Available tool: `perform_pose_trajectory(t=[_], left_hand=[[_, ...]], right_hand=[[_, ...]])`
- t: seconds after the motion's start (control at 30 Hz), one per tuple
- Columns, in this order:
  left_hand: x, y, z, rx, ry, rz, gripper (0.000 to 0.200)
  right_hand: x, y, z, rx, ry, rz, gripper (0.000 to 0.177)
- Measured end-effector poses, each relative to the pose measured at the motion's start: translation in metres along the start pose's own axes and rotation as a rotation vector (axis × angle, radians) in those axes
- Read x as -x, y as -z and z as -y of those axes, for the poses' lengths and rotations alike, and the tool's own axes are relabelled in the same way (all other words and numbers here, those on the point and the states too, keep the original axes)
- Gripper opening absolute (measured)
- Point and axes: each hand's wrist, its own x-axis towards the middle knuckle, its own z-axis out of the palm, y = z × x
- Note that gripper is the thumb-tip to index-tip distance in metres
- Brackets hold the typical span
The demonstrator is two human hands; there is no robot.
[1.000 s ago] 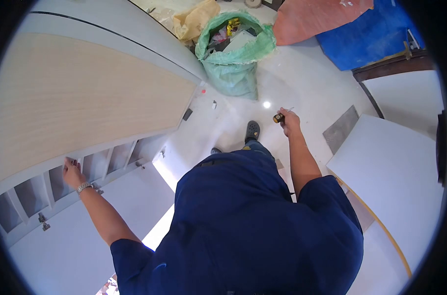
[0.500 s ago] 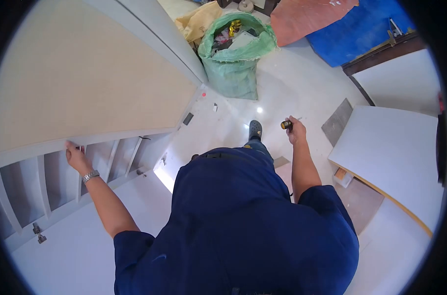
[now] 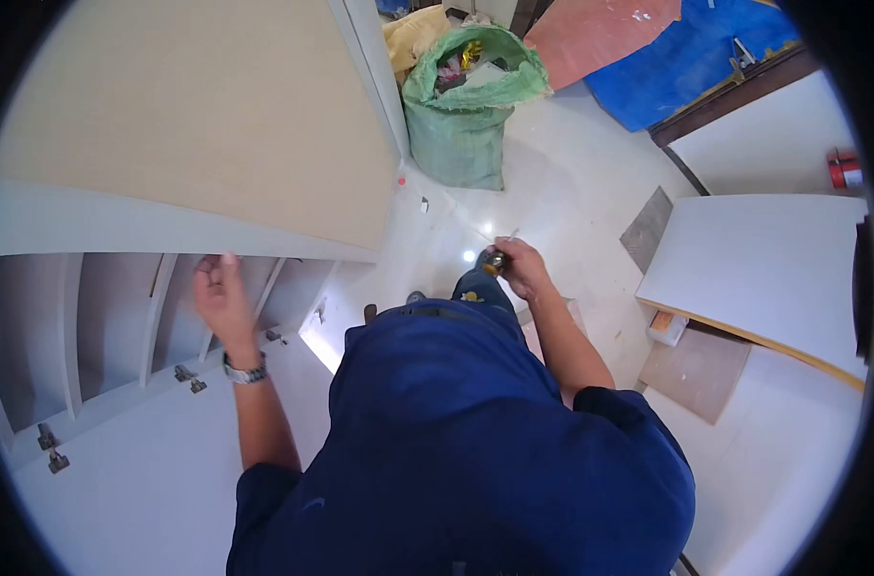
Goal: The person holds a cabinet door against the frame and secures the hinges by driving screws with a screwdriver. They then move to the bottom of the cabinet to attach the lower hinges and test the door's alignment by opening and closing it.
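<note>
My right hand point(image 3: 525, 268) is closed around a screwdriver point(image 3: 496, 261) with a stubby black and yellow handle. Its thin shaft sticks up past my fingers, over my leg. On the other side, my left hand point(image 3: 222, 300), with a metal watch on the wrist, is raised at the white front edge of a large cabinet point(image 3: 168, 216). Its fingers are loosely bent and apart, with the fingertips right at that edge. White dividers point(image 3: 158, 322) separate the cabinet's compartments behind the hand. Metal hinges point(image 3: 189, 377) sit along the lower rim, beside a white door panel point(image 3: 168, 470).
A green sack point(image 3: 461, 144) full of scraps stands ahead on the glossy floor. Orange and blue sheets point(image 3: 687, 67) lie beyond it. To the right are a white panel point(image 3: 754, 264) with a yellowish edge, a small white box point(image 3: 667, 327) and a brown board point(image 3: 696, 370).
My left hand has slid right along the cabinet edge, its fingers loosening. My right hand has brought the screwdriver left, closer to my body. I have stepped forward slightly.
</note>
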Motion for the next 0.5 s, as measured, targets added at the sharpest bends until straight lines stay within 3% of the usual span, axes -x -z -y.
perform_pose_trajectory(t=[0.13, 0.23, 0.33, 0.43, 0.5], left_hand=[[0.054, -0.023, -0.015, -0.009, -0.099, 0.172, 0.01], [0.066, -0.029, -0.015, -0.128, -0.415, 0.433, 0.019], [0.068, -0.035, -0.047, -0.305, -0.557, 0.647, 0.036], [0.075, -0.05, -0.07, -0.282, -0.545, 0.792, 0.052], [0.079, -0.063, -0.075, -0.254, -0.569, 0.827, 0.051]], right_hand=[[0.029, -0.06, -0.002, 0.08, -0.005, 0.186, 0.022], [0.055, -0.095, 0.0, 0.152, 0.022, 0.326, 0.023], [0.078, -0.119, 0.01, 0.233, 0.138, 0.408, 0.023], [0.1, -0.139, 0.022, 0.241, 0.289, 0.406, 0.023], [0.106, -0.143, 0.03, 0.304, 0.401, 0.411, 0.023]])
